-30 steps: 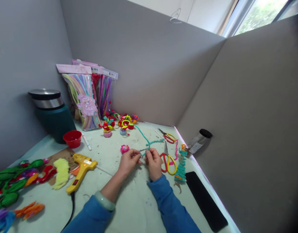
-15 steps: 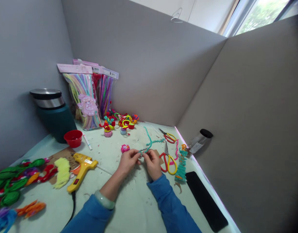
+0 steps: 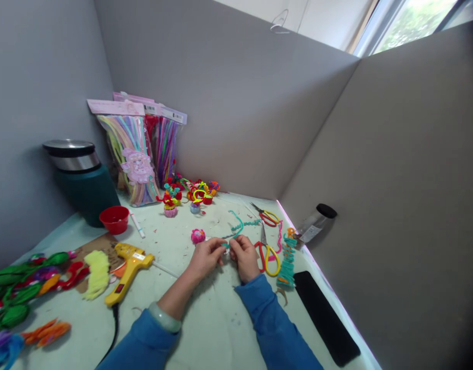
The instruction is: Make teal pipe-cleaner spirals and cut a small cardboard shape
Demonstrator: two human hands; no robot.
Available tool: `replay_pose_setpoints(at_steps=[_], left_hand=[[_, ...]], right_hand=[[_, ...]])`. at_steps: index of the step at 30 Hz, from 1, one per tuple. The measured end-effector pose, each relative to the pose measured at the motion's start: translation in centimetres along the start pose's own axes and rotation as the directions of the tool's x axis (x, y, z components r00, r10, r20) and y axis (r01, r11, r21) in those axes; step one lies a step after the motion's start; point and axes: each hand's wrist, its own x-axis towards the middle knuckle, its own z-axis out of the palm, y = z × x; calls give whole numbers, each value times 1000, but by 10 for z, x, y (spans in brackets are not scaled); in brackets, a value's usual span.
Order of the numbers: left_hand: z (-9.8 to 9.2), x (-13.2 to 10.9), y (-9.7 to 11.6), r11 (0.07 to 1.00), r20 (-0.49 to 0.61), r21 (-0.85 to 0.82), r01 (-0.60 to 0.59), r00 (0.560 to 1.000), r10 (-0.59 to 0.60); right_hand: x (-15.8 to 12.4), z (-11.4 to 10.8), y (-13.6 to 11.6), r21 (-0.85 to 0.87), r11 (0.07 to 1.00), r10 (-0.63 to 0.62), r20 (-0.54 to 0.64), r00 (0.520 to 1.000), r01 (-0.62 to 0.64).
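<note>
A teal pipe cleaner (image 3: 241, 225) curves up from between my fingertips above the table. My left hand (image 3: 207, 258) pinches its lower part from the left. On the other side my right hand (image 3: 244, 257) pinches it too, close to the left fingertips. Where the fingers meet, the strand is small and partly hidden. Behind the hands lies a twisted teal strand (image 3: 253, 222). A pink flower-like piece (image 3: 198, 236) sits just beyond my left hand. Red-and-yellow scissors (image 3: 270, 254) lie right of my right hand.
A yellow glue gun (image 3: 130, 270), red cup (image 3: 115, 220) and dark bottle (image 3: 86, 192) stand or lie left. Smaller scissors (image 3: 267, 217), a teal-orange coil (image 3: 287, 262) and a black strip (image 3: 324, 318) are right. Pipe cleaner bags (image 3: 134, 159) lean at the back.
The teal pipe cleaner's upper end has swung lower and now bends over. My hands have moved slightly apart, and my right hand has turned a little.
</note>
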Motion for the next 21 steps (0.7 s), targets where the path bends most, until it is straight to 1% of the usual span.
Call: replay_pose_setpoints(at_steps=[3, 9, 11, 13, 17, 19, 21], left_hand=[[0, 1, -1, 999, -15, -35, -7, 1000, 6], [2, 1, -5, 1000, -36, -9, 13, 999, -13], [2, 0, -3, 999, -38, 40, -1, 999, 2], [1, -1, -1, 990, -35, 137, -32, 999, 37], [0, -5, 6, 925, -40, 352, -141, 986, 165], [1, -6, 8, 914, -39, 370, -165, 980, 193], [1, -5, 8, 947, -53, 296, -129, 987, 151]], right_hand=[[-2, 2, -5, -46, 999, -13, -9, 1000, 13], [-2, 3, -9, -64, 998, 10, -38, 999, -12], [-2, 4, -7, -70, 997, 9, -42, 999, -12], [-3, 5, -4, -79, 997, -8, -40, 999, 5], [-4, 7, -1, -129, 987, -100, -41, 994, 94], [-5, 8, -2, -164, 979, -131, -52, 990, 121], [-4, 8, -4, -179, 976, -140, -64, 988, 126]])
